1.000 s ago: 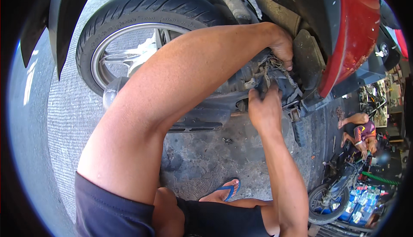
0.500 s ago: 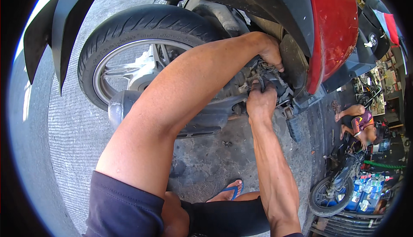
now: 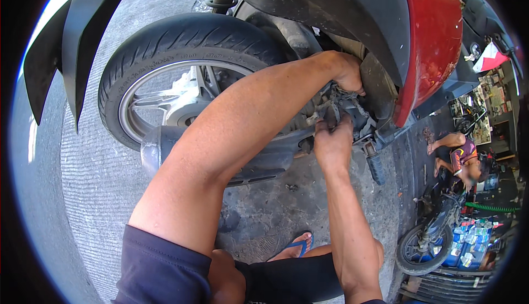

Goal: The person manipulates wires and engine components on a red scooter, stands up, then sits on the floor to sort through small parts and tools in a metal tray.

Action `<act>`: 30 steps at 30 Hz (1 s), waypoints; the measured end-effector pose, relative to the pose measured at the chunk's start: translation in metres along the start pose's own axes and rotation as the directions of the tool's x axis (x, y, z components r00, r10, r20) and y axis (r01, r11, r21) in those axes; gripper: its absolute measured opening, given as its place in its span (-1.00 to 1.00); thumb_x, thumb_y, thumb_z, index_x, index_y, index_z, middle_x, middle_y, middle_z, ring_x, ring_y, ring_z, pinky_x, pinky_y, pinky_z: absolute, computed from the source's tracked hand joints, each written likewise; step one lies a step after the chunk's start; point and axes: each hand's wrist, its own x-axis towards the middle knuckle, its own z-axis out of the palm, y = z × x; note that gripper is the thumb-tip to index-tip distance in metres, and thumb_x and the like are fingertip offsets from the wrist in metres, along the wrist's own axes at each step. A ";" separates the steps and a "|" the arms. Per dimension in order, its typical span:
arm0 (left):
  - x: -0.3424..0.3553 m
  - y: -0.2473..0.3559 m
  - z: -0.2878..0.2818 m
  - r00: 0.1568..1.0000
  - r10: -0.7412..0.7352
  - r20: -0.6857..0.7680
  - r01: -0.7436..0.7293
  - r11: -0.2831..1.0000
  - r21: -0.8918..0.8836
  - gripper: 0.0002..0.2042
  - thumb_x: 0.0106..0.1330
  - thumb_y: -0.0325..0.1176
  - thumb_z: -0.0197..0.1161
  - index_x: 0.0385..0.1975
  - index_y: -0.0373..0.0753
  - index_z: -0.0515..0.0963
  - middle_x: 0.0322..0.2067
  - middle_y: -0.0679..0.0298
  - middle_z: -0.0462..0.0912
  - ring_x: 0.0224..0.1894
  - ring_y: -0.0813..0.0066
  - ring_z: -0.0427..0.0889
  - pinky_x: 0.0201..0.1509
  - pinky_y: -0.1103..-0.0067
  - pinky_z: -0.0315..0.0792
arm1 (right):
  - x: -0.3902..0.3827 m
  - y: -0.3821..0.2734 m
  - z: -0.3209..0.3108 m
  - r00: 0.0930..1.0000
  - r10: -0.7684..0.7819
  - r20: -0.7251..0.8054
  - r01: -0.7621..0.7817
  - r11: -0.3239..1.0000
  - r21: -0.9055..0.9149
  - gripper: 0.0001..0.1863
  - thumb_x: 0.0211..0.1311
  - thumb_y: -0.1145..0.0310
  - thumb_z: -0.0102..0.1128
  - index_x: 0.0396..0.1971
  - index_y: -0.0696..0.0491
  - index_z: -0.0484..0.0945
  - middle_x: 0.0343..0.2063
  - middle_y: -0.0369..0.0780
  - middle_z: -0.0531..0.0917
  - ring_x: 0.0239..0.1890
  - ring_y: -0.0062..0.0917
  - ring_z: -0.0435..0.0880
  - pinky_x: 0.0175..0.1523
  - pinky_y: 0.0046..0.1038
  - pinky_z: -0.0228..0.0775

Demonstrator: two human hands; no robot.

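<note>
My left arm reaches across to a red-and-black motorcycle [image 3: 432, 45]. My left hand [image 3: 348, 74] curls down into the gap beside a dark panel [image 3: 377, 86]; most of its fingers are hidden, and they look closed. Just below it, my right hand [image 3: 334, 141] is closed, thumb and fingers pinching at the dirty engine area. Tattered grey strips [image 3: 346, 104] lie between the two hands. What exactly each hand grips is too small and covered to name. Right of my right hand, a black rubber footpeg [image 3: 375, 166] sticks out.
The rear wheel [image 3: 187, 34] and silver exhaust [image 3: 154, 147] lie left of my hands, partly behind my left arm. A black fender piece [image 3: 71, 45] juts in at upper left. At far right, another person [image 3: 465, 158] sits near a second motorcycle [image 3: 421, 249].
The view has shifted slightly. My right hand has drawn back a little from the grey strips, its fingertips still at the engine area. My left hand stays in the same gap.
</note>
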 end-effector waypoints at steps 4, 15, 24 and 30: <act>-0.006 0.015 -0.012 0.986 -0.143 0.083 0.140 0.989 0.047 -0.53 0.23 -0.10 0.30 0.09 -0.20 0.64 0.15 0.07 0.63 0.22 0.08 0.56 0.28 0.36 0.41 | -0.016 -0.007 0.006 0.991 -0.021 -0.128 0.013 0.998 -0.061 -0.50 0.30 0.41 0.16 0.13 0.43 0.35 0.01 0.26 0.48 0.12 0.17 0.49 0.21 -0.08 0.33; -0.018 0.022 -0.017 0.968 -0.252 0.011 0.251 0.968 0.022 -0.56 0.18 -0.22 0.25 0.04 -0.27 0.66 0.14 0.01 0.63 0.22 0.11 0.58 0.25 0.37 0.43 | -0.025 0.011 0.018 0.965 -0.058 -0.255 0.068 0.997 0.028 -0.66 0.37 0.41 0.12 0.01 0.34 0.51 -0.08 0.12 0.58 0.00 0.06 0.57 0.09 -0.13 0.40; -0.012 -0.002 -0.005 0.990 -0.139 -0.030 0.141 0.986 0.091 -0.55 0.14 -0.19 0.30 0.03 -0.24 0.67 0.09 0.02 0.66 0.16 0.10 0.61 0.20 0.36 0.46 | -0.025 0.013 0.024 0.952 -0.094 -0.293 0.119 0.990 0.069 -0.70 0.32 0.47 0.16 -0.02 0.31 0.56 -0.13 0.07 0.62 -0.05 0.03 0.61 0.07 -0.15 0.43; -0.010 0.018 -0.014 0.981 -0.180 0.077 0.183 0.983 -0.027 -0.48 0.09 -0.09 0.35 0.04 -0.23 0.66 0.10 0.04 0.66 0.15 0.12 0.61 0.21 0.37 0.45 | -0.024 0.027 0.017 0.944 -0.102 -0.315 0.125 0.991 0.052 -0.70 0.30 0.51 0.17 0.00 0.29 0.57 -0.11 0.05 0.63 -0.04 -0.02 0.62 0.09 -0.17 0.43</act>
